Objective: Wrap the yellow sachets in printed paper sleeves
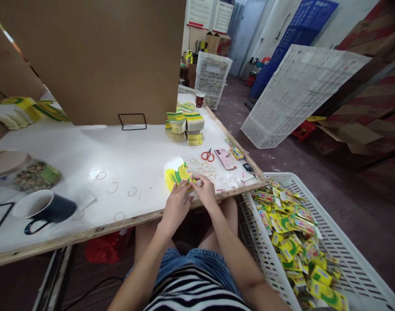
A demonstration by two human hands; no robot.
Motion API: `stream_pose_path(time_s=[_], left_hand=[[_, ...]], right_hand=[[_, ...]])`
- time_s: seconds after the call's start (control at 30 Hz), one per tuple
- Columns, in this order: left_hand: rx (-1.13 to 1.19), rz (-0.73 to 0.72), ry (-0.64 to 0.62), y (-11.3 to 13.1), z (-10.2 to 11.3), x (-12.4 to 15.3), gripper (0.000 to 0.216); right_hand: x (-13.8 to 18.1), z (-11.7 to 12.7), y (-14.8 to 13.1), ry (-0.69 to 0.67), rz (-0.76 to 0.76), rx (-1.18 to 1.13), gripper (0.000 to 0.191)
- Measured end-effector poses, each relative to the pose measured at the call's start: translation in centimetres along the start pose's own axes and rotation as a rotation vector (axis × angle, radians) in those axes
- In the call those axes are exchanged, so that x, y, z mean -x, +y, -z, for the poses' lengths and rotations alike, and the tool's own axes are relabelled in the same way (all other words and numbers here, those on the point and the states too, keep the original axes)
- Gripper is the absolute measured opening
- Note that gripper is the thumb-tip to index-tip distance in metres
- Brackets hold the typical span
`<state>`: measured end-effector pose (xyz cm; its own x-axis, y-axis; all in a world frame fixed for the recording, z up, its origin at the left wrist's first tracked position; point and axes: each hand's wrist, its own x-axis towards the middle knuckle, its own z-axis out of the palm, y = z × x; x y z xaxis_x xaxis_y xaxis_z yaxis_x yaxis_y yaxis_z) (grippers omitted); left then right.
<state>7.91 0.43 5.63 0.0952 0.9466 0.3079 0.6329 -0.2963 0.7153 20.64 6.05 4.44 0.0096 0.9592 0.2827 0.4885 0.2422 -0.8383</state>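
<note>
Head view: aimed down at a white surface point(97, 157) bordered by wooden edging point(119, 224)
Left hand point(177, 203): bent at the fingers, partly closed on the near edge of the printed card packaging point(175, 173)
Right hand point(204, 190): pinched between thumb and fingertips at the right corner of the same packaging
Printed card packaging: yellow, green and white, held near the front of the surface; cannot tell whether touching it
Scissors point(208, 156): red-handled, lying beyond the right hand, just beside a pink phone point(225, 159) and near loose rubber bands point(212, 174)
Card bundles point(186, 127): piled farther back, near a dark red cup point(199, 100)
Mug point(51, 207): dark blue, at far left, near a clear jar point(35, 172)
Crate point(356, 265): white, perforated, to the right, holding many yellow packets point(288, 246)
</note>
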Motion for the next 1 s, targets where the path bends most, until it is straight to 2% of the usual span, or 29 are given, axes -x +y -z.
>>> stream_pose_path(time_s=[0.07, 0.13, 0.27, 0.3, 0.37, 0.43, 0.5, 0.53, 0.6, 0.8, 0.93, 1.0], left_hand=[[0.066, 0.016, -0.001, 0.0, 0.3, 0.1, 0.039], [0.174, 0.038, 0.062, 0.2, 0.7, 0.2, 0.034], [0.492, 0.154, 0.424, 0.9, 1.7, 0.5, 0.041], [0.613, 0.185, 0.445, 1.1, 2.0, 0.5, 0.044], [0.889, 0.236, 0.318, 1.4, 2.4, 0.5, 0.050], [1.126, 0.282, 0.089, 1.7, 2.7, 0.5, 0.056], [1.267, 0.307, -0.082, 2.0, 2.8, 0.6, 0.060], [1.307, 0.308, -0.127, 2.2, 2.7, 0.7, 0.060], [1.334, 0.301, -0.147, 2.4, 2.5, 0.9, 0.056], [1.222, 0.241, -0.082, 2.2, 1.4, 1.2, 0.052], [1.202, 0.305, 0.008, 2.4, 1.2, 1.3, 0.050], [1.226, 0.346, 0.007, 2.7, 1.3, 1.5, 0.051]], right_hand=[[-0.1, -0.8, -0.3, 0.034, 0.014, 0.002, 0.017], [0.2, -0.6, -0.7, 0.080, -0.020, -0.039, 0.016], [2.0, 1.1, -1.9, 0.056, -0.143, -0.353, 0.021], [2.5, 1.5, -2.3, 0.026, -0.160, -0.452, 0.023], [3.7, 2.2, -3.0, -0.037, -0.190, -0.610, 0.029], [4.7, 2.7, -3.6, -0.091, -0.232, -0.699, 0.032], [5.5, 3.0, -3.9, -0.115, -0.257, -0.730, 0.032], [5.8, 3.1, -4.0, -0.116, -0.257, -0.732, 0.031], [6.1, 3.4, -4.3, -0.103, -0.248, -0.720, 0.029], [6.6, 4.3, -4.8, -0.094, -0.274, -0.635, 0.031], [7.1, 4.3, -4.6, -0.120, -0.266, -0.568, 0.031], [7.2, 4.3, -4.5, -0.114, -0.247, -0.497, 0.029]])
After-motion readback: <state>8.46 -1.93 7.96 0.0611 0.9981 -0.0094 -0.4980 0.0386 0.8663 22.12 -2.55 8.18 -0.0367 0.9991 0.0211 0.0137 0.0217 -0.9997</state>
